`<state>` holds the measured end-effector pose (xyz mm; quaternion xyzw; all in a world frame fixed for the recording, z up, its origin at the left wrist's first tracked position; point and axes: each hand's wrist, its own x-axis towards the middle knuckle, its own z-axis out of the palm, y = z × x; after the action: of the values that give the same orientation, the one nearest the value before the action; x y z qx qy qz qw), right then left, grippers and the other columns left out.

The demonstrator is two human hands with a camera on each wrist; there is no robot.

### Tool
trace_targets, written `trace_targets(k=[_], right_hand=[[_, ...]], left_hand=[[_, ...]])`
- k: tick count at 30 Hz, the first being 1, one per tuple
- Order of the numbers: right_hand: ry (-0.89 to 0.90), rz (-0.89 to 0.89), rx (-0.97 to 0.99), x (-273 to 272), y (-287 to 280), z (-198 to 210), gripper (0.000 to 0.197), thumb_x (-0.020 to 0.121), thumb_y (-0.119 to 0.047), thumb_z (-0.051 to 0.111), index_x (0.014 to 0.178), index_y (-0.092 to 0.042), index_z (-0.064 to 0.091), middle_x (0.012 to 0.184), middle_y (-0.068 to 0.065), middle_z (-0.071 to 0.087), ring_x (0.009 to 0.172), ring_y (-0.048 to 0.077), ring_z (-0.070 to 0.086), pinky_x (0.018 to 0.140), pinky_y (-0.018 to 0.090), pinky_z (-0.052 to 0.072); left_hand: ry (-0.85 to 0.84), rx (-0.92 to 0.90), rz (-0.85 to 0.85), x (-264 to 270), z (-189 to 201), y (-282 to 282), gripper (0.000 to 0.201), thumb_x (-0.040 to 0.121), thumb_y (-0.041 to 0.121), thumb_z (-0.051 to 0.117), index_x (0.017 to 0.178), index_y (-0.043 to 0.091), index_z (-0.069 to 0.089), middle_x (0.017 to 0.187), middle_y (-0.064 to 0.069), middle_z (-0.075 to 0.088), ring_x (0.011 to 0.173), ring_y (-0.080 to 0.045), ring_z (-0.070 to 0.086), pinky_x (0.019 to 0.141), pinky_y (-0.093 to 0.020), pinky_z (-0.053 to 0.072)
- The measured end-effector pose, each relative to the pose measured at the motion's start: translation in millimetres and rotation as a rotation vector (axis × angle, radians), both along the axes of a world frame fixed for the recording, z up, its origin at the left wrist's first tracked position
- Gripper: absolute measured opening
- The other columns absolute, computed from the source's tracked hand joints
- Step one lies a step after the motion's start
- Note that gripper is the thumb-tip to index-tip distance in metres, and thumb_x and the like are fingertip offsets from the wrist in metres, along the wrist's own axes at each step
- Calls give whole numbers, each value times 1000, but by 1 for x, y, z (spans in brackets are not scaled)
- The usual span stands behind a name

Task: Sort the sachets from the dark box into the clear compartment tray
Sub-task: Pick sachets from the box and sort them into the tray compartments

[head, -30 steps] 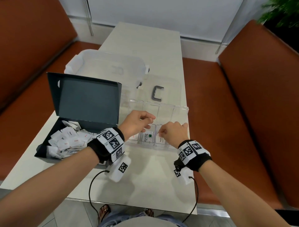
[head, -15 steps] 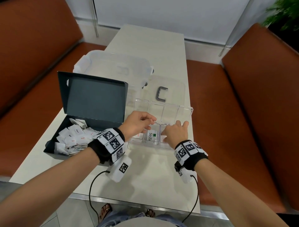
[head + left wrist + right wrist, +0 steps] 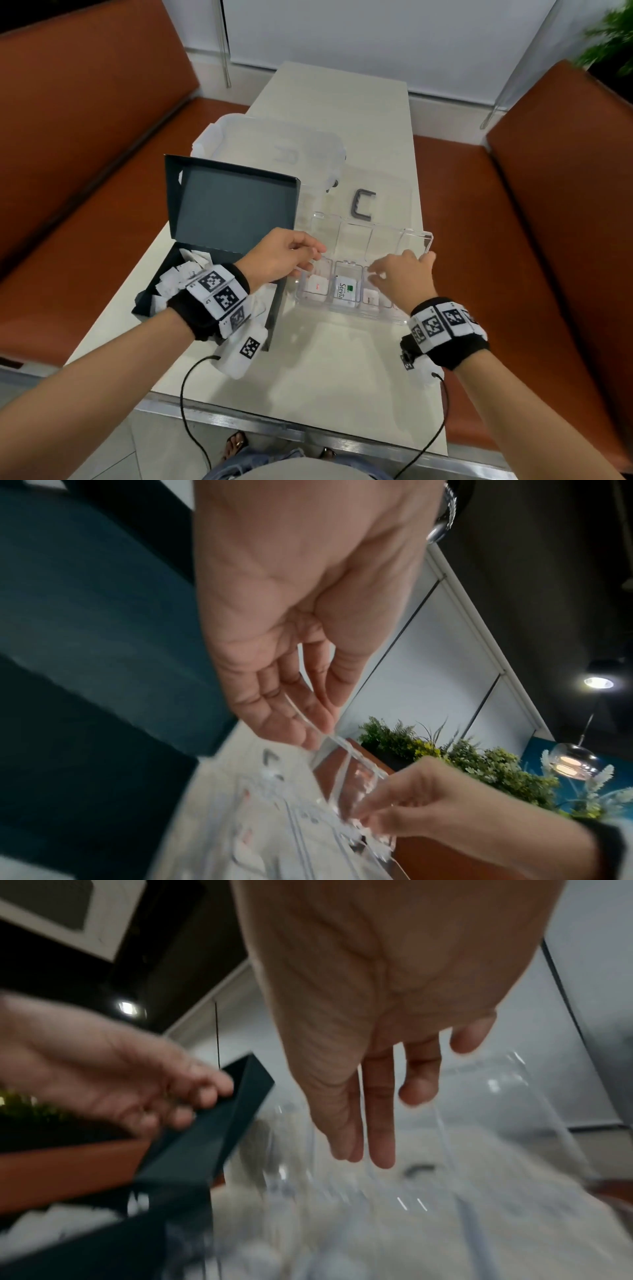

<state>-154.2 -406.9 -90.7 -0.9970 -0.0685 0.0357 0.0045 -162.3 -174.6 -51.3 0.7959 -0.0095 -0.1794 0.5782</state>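
The dark box (image 3: pixel 274 308) stands open at the left, lid up, with several white sachets (image 3: pixel 185 274) piled inside. To its right lies the clear compartment tray (image 3: pixel 387 236). Its front row holds a red-printed sachet (image 3: pixel 317 286), a Stevia sachet (image 3: pixel 346 291) and a third one (image 3: pixel 371 296). My left hand (image 3: pixel 315 257) pinches the tray's left wall (image 3: pixel 346 777) between thumb and fingers (image 3: pixel 318 718). Over the tray's right side my right hand (image 3: pixel 400 265) has its fingers (image 3: pixel 369 1137) straight, reaching its far right rim and holding no sachet.
A translucent storage bin (image 3: pixel 281 150) sits behind the box. Beside it lies a clear lid with a grey handle (image 3: pixel 363 205). Orange-brown benches (image 3: pixel 513 240) flank the narrow table, whose front edge (image 3: pixel 274 421) is close to me. Cables hang from both wrists.
My right hand went from curled over the tray's front right to fingers straightened and spread toward its far right rim. My left hand stayed at the tray's left side.
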Motion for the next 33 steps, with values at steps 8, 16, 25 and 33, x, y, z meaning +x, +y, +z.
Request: trace_targets(k=[8,16,25,33], right_hand=[[124,281,595,4,92,66,18,91,-18,60,103,-15,74,101,-3,72,75,0,55,78,10,39],[504,490,33,0,214,2,35,82,-19,69,112,-3,62,105,13,67,82,24,61,67,30,48],[523,406,-162,-5,220,-35,89,70,-58,71,136,-10,36,120,13,38,97,34,55,73,36,45],[565,342,-171,-13,229,-34,89,80,-55,65,145,-12,23,139,17,40,129,40,35,106,52,29]], left_hand=[[70,551,-276,21,17,101,18,95,17,56,108,15,69,98,-1,71,81,-13,65,66,-20,51],[-129,1249,-758,19,-25,119,36,89,2,55,125,7,60,126,-14,59,114,-29,56,91,-31,42],[-97,1204,-866,13,-61,129,85,78,7,68,149,13,21,140,-10,33,121,-32,51,94,-41,50],[-155,1431,-893,1,-59,131,99,72,17,78,149,17,17,138,-13,28,128,-34,38,91,-42,46]])
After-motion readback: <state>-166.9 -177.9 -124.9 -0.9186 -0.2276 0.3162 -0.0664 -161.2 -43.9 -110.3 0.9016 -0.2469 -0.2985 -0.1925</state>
